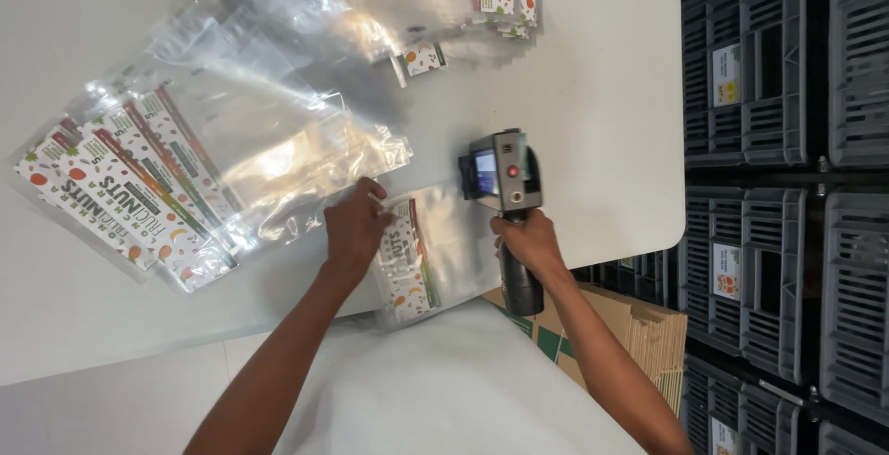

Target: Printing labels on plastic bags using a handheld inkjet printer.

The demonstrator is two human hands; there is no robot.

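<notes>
Left hand [355, 228] presses flat on a clear pouch [421, 251] — right hand [528, 240] fingers wrapped around a handheld printer [505, 186].

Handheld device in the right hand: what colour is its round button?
Red, head view.

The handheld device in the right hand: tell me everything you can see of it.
The handheld device is a grey and black gun-shaped unit: a boxy head with a small lit screen and a red button, on a long dark handle. The right hand grips the handle, the head pointing away from the person and held just over the white table, beside the clear bag that the left hand presses flat.
</notes>
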